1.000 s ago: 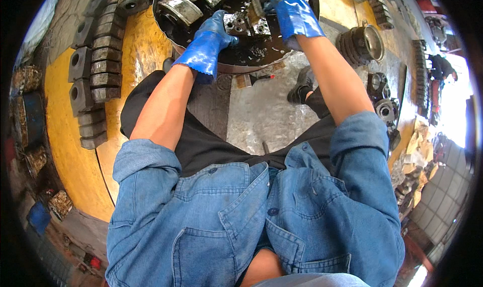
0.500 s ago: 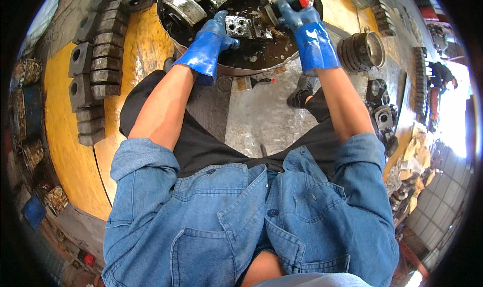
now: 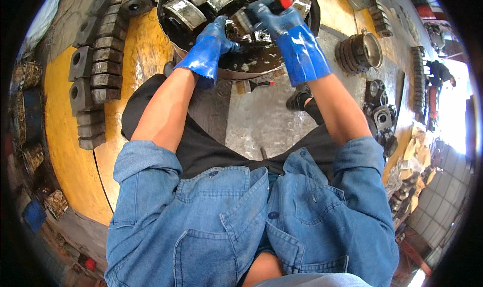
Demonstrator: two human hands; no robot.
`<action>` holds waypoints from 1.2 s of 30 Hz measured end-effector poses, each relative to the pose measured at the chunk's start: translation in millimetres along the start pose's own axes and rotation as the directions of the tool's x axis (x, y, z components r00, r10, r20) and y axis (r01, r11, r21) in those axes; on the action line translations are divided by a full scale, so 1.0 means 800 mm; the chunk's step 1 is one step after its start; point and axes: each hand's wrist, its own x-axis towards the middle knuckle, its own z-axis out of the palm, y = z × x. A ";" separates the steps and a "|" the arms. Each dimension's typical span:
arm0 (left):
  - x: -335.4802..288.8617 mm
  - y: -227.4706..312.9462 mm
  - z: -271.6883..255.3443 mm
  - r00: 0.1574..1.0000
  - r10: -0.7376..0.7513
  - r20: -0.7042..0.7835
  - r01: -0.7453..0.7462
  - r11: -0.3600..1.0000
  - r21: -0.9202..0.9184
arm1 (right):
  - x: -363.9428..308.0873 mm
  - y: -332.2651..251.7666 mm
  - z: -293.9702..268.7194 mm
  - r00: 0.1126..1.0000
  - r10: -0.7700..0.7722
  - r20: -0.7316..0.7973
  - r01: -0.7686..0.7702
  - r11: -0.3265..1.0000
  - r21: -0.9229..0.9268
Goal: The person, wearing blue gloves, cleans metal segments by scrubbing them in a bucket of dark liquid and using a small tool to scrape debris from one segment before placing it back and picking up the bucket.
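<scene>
Both my hands wear wet blue rubber gloves and work over a round black basin (image 3: 173, 40) of dark oily liquid. My left hand (image 3: 216, 33) grips a grey metal block with round holes (image 3: 236, 31) and holds it just above the liquid. My right hand (image 3: 274, 18) is closed on a brush with a red handle end (image 3: 285, 2); its bristle end lies against the top of the block. Several curved metal shells (image 3: 177, 6) lean inside the basin's far rim.
Rows of dark rectangular metal blocks (image 3: 98, 68) lie on the yellow floor to the left. A finned cylinder (image 3: 359, 48) and other engine parts (image 3: 380, 116) sit to the right. A small brush (image 3: 254, 85) lies on the metal sheet below the basin. A person crouches far right (image 3: 440, 71).
My right hand lifted the red-handled brush out of the basin and brought it left onto the block. My left hand kept hold of the block and raised it slightly.
</scene>
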 end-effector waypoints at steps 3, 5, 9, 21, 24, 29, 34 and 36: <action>-0.006 0.008 -0.004 0.999 0.032 0.006 -0.032 0.999 -0.018 | 0.002 0.019 0.006 0.999 -0.004 0.047 0.009 0.995 -0.098; -0.006 0.012 -0.005 1.000 0.004 -0.002 -0.004 1.000 0.000 | 0.031 0.064 0.006 1.000 0.005 -0.018 -0.006 1.000 -0.022; 0.003 -0.007 0.006 0.999 0.013 -0.029 -0.013 1.000 -0.018 | 0.001 0.019 0.006 0.996 -0.082 -0.025 0.085 0.984 0.156; -0.006 0.012 -0.010 1.000 0.014 0.012 -0.015 1.000 0.013 | -0.071 0.029 0.015 0.769 -0.629 0.119 0.636 0.770 -0.040; -0.019 0.033 -0.020 0.996 -0.092 0.022 0.089 0.991 0.096 | -0.066 0.039 0.011 0.699 -0.704 0.125 0.712 0.668 -0.217; -0.006 0.004 -0.007 0.997 -0.071 -0.013 0.071 0.995 0.066 | -0.081 0.022 0.014 0.588 -0.798 0.132 0.802 0.553 -0.225; -0.005 0.011 -0.011 0.995 -0.087 -0.044 0.090 0.993 0.072 | -0.062 0.030 0.020 0.761 -0.649 -0.001 0.634 0.743 -0.213; -0.010 0.011 -0.007 0.989 -0.112 -0.093 0.119 0.991 0.068 | -0.068 0.020 0.026 0.679 -0.731 0.066 0.718 0.642 -0.271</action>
